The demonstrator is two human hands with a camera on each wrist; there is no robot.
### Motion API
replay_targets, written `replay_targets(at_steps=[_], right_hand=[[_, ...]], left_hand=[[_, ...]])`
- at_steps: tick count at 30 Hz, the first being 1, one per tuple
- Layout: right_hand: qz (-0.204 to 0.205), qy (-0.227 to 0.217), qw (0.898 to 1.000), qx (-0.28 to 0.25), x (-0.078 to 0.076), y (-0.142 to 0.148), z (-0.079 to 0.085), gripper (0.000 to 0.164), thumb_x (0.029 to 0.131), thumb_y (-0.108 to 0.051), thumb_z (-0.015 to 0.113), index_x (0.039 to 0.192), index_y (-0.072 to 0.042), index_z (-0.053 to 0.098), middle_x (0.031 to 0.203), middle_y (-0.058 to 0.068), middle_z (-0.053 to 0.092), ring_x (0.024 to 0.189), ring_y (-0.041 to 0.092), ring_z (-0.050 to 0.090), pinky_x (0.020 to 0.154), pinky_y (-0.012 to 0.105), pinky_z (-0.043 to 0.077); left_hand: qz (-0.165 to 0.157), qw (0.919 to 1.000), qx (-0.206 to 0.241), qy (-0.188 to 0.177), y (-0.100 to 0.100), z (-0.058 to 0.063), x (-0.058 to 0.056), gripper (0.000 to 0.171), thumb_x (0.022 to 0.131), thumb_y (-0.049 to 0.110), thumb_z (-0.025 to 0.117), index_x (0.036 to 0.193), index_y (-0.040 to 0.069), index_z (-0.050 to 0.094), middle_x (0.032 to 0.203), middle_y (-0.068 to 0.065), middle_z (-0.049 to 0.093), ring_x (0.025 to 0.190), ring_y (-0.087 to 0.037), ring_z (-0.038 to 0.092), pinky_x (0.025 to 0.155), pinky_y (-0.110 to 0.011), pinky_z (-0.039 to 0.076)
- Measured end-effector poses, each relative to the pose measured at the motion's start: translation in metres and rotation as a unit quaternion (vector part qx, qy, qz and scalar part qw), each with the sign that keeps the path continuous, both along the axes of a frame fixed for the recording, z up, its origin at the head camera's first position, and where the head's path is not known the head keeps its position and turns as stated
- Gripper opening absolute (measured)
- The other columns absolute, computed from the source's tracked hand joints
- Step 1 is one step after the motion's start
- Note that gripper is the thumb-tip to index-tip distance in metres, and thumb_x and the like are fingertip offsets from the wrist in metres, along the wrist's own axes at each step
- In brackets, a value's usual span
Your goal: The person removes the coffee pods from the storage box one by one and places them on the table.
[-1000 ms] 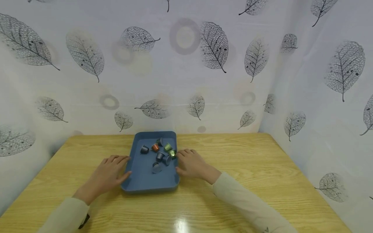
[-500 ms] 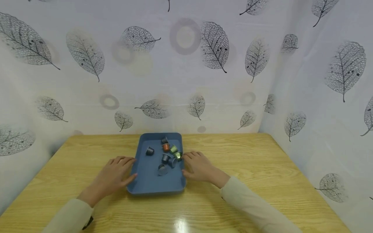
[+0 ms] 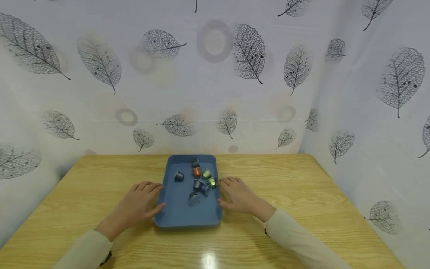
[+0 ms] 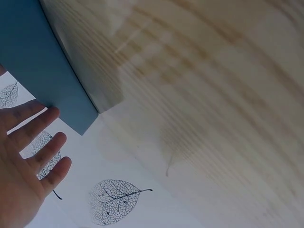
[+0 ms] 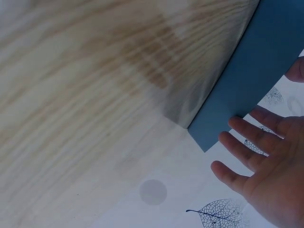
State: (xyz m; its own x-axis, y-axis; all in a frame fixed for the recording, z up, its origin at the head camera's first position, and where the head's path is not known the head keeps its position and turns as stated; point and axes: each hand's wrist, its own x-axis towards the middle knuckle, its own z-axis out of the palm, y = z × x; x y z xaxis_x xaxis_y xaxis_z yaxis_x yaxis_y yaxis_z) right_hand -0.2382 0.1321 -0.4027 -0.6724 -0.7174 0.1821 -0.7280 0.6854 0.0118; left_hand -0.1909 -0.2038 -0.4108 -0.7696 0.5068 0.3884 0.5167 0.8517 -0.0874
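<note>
A blue rectangular tray (image 3: 174,215) lies on the wooden table with several coffee capsules in it. My left hand (image 3: 136,207) touches its left side, fingers and thumb spread along the rim. On the opposite side my right hand (image 3: 240,196) touches the right wall in the same way. Both wrist views show fairly straight fingertips against the tray's outer walls. A dark capsule (image 3: 179,176) sits apart at the left. An orange capsule (image 3: 196,172), a light green capsule (image 3: 206,173) and a shiny green capsule (image 3: 211,182) cluster at the right. One capsule (image 3: 194,200) shows its silvery lid.
The light wooden table (image 3: 285,186) extends to both sides of the tray and in front of it. Behind it hangs a white curtain (image 3: 201,93) printed with leaves, which also runs along the right and left sides.
The tray has slid to the right and slightly toward me, with both hands moving along at its sides. A few capsules have shifted a little inside it.
</note>
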Motion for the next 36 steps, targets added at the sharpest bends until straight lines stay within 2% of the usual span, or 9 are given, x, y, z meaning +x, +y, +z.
replay_targets(at_steps=[17, 25, 36], right_hand=[[-0.002, -0.007, 1.0, -0.027, 0.011, 0.024, 0.003, 0.054, 0.083, -0.039, 0.057, 0.124, -0.005, 0.051, 0.128, 0.011, 0.052, 0.119, 0.028, 0.047, 0.099, 0.047, 0.038], [-0.007, -0.015, 0.999, -0.035, 0.017, 0.035, 0.004, 0.057, 0.083, -0.039, 0.058, 0.126, -0.004, 0.05, 0.13, 0.011, 0.052, 0.12, 0.029, 0.047, 0.1, 0.047, 0.037], [-0.003, -0.017, 0.999, -0.048, 0.019, 0.049, 0.0, 0.055, 0.081, -0.038, 0.061, 0.124, -0.005, 0.051, 0.129, 0.012, 0.052, 0.119, 0.029, 0.048, 0.098, 0.048, 0.038]], left_hand=[[-0.026, 0.9996, -0.007, 0.011, 0.019, 0.0, 0.004, 0.056, 0.08, 0.048, 0.062, 0.118, 0.007, 0.059, 0.117, -0.006, 0.059, 0.108, -0.027, 0.052, 0.089, -0.046, 0.043], [-0.031, 0.9995, -0.009, -0.003, 0.028, 0.0, 0.006, 0.056, 0.081, 0.05, 0.059, 0.119, 0.007, 0.058, 0.119, -0.007, 0.058, 0.11, -0.027, 0.051, 0.091, -0.046, 0.042], [-0.041, 0.999, -0.017, 0.009, 0.039, 0.0, 0.01, 0.057, 0.082, 0.053, 0.057, 0.117, 0.008, 0.059, 0.117, -0.006, 0.059, 0.11, -0.025, 0.051, 0.092, -0.044, 0.042]])
